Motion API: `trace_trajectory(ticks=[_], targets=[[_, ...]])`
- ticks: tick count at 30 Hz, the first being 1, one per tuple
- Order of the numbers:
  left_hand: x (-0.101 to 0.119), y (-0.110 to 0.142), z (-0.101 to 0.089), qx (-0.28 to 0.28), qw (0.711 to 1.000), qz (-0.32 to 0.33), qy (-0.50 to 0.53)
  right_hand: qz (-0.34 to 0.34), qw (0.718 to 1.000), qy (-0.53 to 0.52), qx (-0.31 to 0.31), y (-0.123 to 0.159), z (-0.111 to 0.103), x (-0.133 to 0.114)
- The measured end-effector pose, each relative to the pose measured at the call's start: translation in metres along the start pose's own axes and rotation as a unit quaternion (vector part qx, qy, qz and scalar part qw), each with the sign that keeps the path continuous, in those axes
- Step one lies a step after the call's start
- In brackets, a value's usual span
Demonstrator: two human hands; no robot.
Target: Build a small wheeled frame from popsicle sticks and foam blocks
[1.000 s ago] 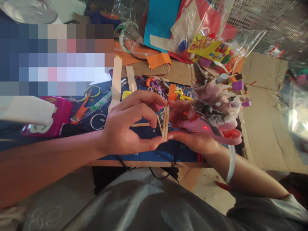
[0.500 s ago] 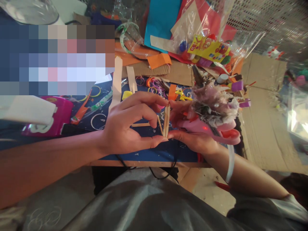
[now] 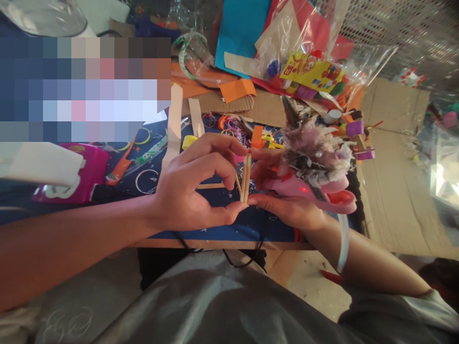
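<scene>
Pale wooden sticks (image 3: 245,179), side by side and upright, are pinched between both hands' fingertips. A thinner stick slants off their lower end on the left. My left hand (image 3: 201,184) grips them from the left, index finger at the top and thumb at the bottom. My right hand (image 3: 287,205) pinches the same ends from the right; its other fingers are partly hidden. Against it is a pink plastic tool (image 3: 297,188) with a red light; whether that hand holds it I cannot make out. A fluffy pink-grey bundle (image 3: 315,150) sits just above. Another wooden stick (image 3: 211,186) lies behind my left fingers.
A blue tabletop (image 3: 211,234) carries paper strips, rubber bands and scraps. A magenta device (image 3: 96,165) stands left; a plastic bag with a yellow label (image 3: 311,71) lies at the back. Cardboard (image 3: 398,191) is on the right. A black cable (image 3: 238,264) hangs at the front edge.
Both hands' fingertips and the sticks have shifted slightly left, and the sticks have turned a little. The pink tool and fluffy bundle have also moved a little left.
</scene>
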State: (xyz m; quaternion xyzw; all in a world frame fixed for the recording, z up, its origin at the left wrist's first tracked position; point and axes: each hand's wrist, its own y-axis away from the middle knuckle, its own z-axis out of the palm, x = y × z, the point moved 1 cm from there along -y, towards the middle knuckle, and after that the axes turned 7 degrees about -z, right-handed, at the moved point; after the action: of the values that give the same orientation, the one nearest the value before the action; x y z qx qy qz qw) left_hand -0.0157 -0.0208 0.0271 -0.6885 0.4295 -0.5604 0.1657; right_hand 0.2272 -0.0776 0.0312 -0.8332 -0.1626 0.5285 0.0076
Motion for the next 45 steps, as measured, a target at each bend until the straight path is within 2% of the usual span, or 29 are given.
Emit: trace_trajectory(ticks=[2, 6, 10, 13, 16, 21, 26, 34, 39, 45], targets=[[0.000, 0.001, 0.000, 0.001, 1.000, -0.016, 0.008, -0.006, 1.000, -0.007, 0.006, -0.005, -0.001, 0.001], [0.000, 0.003, -0.001, 0.004, 1.000, -0.025, 0.018, -0.025, 0.999, -0.019, -0.021, -0.013, -0.005, 0.005], [-0.002, 0.004, -0.002, -0.002, 0.999, -0.030, 0.013, -0.025, 0.999, -0.017, 0.021, -0.009, -0.005, 0.000], [-0.003, 0.002, -0.003, -0.001, 1.000, -0.031, 0.004, -0.026, 0.999, -0.046, 0.011, -0.004, -0.002, -0.005], [-0.004, 0.000, -0.005, -0.005, 1.000, -0.005, -0.013, -0.020, 0.996, -0.084, 0.004, -0.002, -0.001, -0.007], [-0.001, -0.003, -0.008, -0.016, 0.997, 0.036, -0.064, -0.027, 0.990, -0.137, 0.031, -0.007, 0.001, -0.007], [0.000, -0.004, -0.009, -0.040, 0.993, 0.067, -0.084, 0.020, 0.989, -0.141, -0.037, -0.011, 0.005, -0.012], [-0.002, -0.003, -0.006, -0.050, 0.991, 0.068, -0.101, 0.011, 0.990, -0.133, -0.033, -0.010, 0.005, -0.014], [-0.001, -0.002, -0.004, -0.028, 0.986, 0.082, -0.142, 0.015, 0.989, -0.150, 0.000, -0.011, 0.007, -0.014], [-0.001, -0.004, -0.004, -0.035, 0.988, 0.080, -0.126, 0.007, 0.985, -0.170, -0.016, -0.014, 0.008, -0.014]])
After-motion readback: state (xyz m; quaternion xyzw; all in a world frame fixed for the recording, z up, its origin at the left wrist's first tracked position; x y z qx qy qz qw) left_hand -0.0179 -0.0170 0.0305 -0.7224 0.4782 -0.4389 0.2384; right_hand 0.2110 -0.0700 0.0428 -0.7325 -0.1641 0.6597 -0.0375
